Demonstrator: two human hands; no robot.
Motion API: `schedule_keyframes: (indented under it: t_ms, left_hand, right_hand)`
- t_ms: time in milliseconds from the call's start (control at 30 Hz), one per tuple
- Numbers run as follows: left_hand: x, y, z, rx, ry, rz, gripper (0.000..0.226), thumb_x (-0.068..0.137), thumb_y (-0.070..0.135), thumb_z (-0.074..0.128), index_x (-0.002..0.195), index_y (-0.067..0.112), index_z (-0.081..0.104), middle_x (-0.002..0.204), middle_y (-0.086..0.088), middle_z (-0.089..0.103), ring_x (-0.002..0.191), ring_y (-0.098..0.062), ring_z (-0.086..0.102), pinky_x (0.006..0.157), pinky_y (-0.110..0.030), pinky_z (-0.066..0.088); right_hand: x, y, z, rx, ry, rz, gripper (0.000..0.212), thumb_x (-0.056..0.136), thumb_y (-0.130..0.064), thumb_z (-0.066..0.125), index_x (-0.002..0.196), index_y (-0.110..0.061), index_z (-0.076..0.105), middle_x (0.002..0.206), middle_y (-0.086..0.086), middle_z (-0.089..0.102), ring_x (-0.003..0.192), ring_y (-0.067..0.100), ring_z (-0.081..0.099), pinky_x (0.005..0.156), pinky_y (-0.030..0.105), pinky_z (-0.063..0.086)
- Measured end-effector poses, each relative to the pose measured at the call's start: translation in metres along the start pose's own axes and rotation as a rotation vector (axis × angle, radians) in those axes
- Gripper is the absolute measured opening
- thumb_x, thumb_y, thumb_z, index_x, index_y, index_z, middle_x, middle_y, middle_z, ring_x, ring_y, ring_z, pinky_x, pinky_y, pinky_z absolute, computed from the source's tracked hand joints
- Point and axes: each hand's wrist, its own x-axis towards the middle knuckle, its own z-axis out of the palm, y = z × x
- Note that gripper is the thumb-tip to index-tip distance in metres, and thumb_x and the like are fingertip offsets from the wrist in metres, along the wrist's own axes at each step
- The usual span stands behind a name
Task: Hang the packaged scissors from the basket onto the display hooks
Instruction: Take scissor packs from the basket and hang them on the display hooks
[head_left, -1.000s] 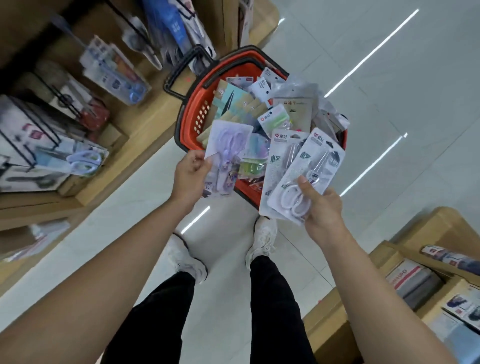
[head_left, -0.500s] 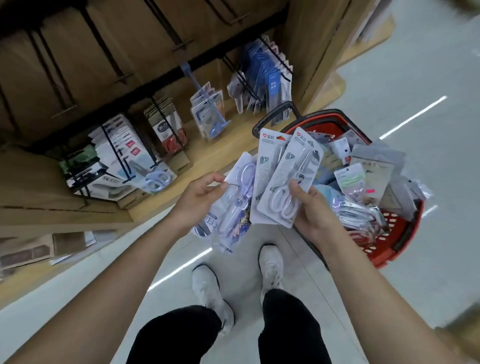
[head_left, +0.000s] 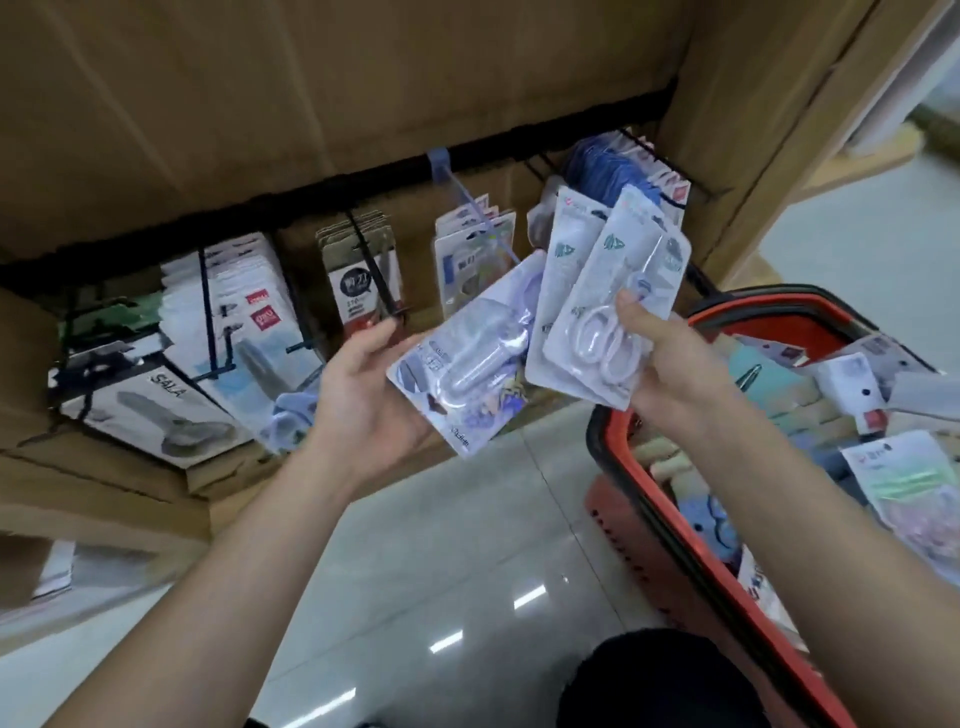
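My left hand (head_left: 363, 384) holds a pale purple scissors package (head_left: 467, 358) from below, fingers under it. My right hand (head_left: 670, 364) grips two white scissors packages (head_left: 613, 306) fanned together, thumb pressed on the front one's white handles. Both hands are raised in front of the black display hooks (head_left: 374, 270) on the wooden shelf wall, where several scissors packs hang. The red basket (head_left: 644, 499) with black rim stands at the right, full of more packages.
Hanging stock includes a SALA box pack (head_left: 156, 410) at the left, white packs (head_left: 244, 312), a brown-carded pack (head_left: 363, 280) and blue packs (head_left: 608, 166). A wooden post (head_left: 753, 156) bounds the display on the right. Glossy floor (head_left: 441, 571) lies below.
My view has swung up from the basket to the hook display. Both hands lifted their packages toward the hooks, and the basket now lies at the right edge.
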Motion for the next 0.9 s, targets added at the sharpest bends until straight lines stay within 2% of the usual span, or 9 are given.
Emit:
schedule_keyframes:
  t_ms: [133, 267, 333, 400, 500, 633, 767, 833, 900]
  left_hand:
    - [0.023, -0.016, -0.007, -0.131, -0.152, 0.241, 0.090, 0.078, 0.040, 0.069, 0.155, 0.003, 0.040, 0.160, -0.020, 0.042, 0.146, -0.040, 0.044, 0.122, -0.056, 0.032]
    - [0.033, -0.024, 0.011, -0.134, -0.223, 0.319, 0.085, 0.070, 0.024, 0.084, 0.148, 0.021, 0.049, 0.158, -0.019, 0.045, 0.143, -0.049, 0.043, 0.116, -0.065, 0.036]
    - [0.037, -0.037, 0.028, -0.171, -0.136, 0.357, 0.073, 0.074, 0.006, 0.082, 0.141, 0.022, 0.055, 0.147, -0.017, 0.058, 0.135, -0.045, 0.054, 0.107, -0.054, 0.050]
    - [0.043, -0.044, 0.040, -0.066, 0.088, 0.446, 0.051, 0.087, -0.003, 0.072, 0.130, 0.021, 0.061, 0.133, -0.012, 0.068, 0.119, -0.033, 0.064, 0.094, -0.039, 0.059]
    - [0.054, -0.041, 0.041, 0.100, 0.356, 0.573, 0.031, 0.096, 0.000, 0.067, 0.123, 0.016, 0.065, 0.119, -0.011, 0.075, 0.096, -0.022, 0.070, 0.077, -0.028, 0.060]
    - [0.059, -0.022, 0.038, 0.217, 0.407, 0.703, 0.019, 0.099, 0.008, 0.066, 0.113, 0.021, 0.068, 0.105, 0.000, 0.078, 0.092, -0.015, 0.069, 0.074, -0.026, 0.057]
    - [0.059, 0.007, 0.058, 0.373, 0.463, 0.863, 0.020, 0.101, 0.012, 0.065, 0.110, 0.029, 0.067, 0.094, 0.017, 0.078, 0.085, 0.000, 0.071, 0.073, -0.021, 0.056]
    - [0.059, 0.023, 0.071, 0.484, 0.451, 0.940, 0.019, 0.101, 0.012, 0.064, 0.108, 0.029, 0.069, 0.099, 0.014, 0.079, 0.093, -0.003, 0.073, 0.077, -0.021, 0.058]
    - [0.062, 0.036, 0.084, 0.627, 0.413, 1.004, 0.017, 0.102, 0.012, 0.064, 0.104, 0.027, 0.071, 0.101, 0.006, 0.079, 0.096, -0.014, 0.075, 0.081, -0.031, 0.060]
  right_hand:
    - [0.029, 0.004, -0.005, 0.076, -0.002, -0.061, 0.056, 0.093, -0.030, 0.072, 0.142, -0.010, 0.057, 0.138, 0.015, 0.065, 0.123, 0.034, 0.066, 0.101, 0.053, 0.055]
    - [0.035, 0.005, -0.006, 0.161, -0.036, -0.119, 0.078, 0.085, -0.042, 0.072, 0.152, -0.009, 0.046, 0.146, 0.016, 0.059, 0.127, 0.030, 0.063, 0.083, 0.038, 0.062]
    - [0.034, 0.010, -0.002, 0.175, -0.032, -0.097, 0.071, 0.093, -0.045, 0.067, 0.151, -0.009, 0.047, 0.142, 0.014, 0.062, 0.124, 0.028, 0.066, 0.083, 0.037, 0.062]
    - [0.032, 0.018, 0.001, 0.151, 0.007, -0.090, 0.067, 0.094, -0.047, 0.069, 0.148, -0.010, 0.052, 0.135, 0.011, 0.067, 0.117, 0.026, 0.069, 0.088, 0.041, 0.061]
    - [0.031, 0.022, 0.000, 0.115, -0.044, -0.150, 0.096, 0.070, -0.049, 0.092, 0.149, -0.015, 0.050, 0.143, 0.012, 0.062, 0.129, 0.030, 0.063, 0.108, 0.050, 0.050]
    - [0.031, 0.014, -0.005, 0.041, -0.179, -0.230, 0.066, 0.096, -0.035, 0.072, 0.153, -0.016, 0.046, 0.151, 0.014, 0.055, 0.137, 0.035, 0.055, 0.115, 0.055, 0.040]
    - [0.026, -0.013, -0.003, -0.018, -0.135, -0.288, 0.052, 0.096, -0.022, 0.071, 0.145, -0.016, 0.056, 0.143, 0.012, 0.063, 0.129, 0.032, 0.062, 0.109, 0.051, 0.047]
    - [0.024, -0.030, 0.000, -0.059, -0.115, -0.325, 0.049, 0.095, -0.017, 0.069, 0.143, -0.015, 0.058, 0.138, 0.011, 0.066, 0.126, 0.032, 0.065, 0.108, 0.051, 0.048]
    - [0.024, -0.047, 0.001, -0.105, -0.089, -0.373, 0.047, 0.095, -0.015, 0.069, 0.140, -0.012, 0.060, 0.135, 0.011, 0.068, 0.124, 0.032, 0.066, 0.108, 0.053, 0.049]
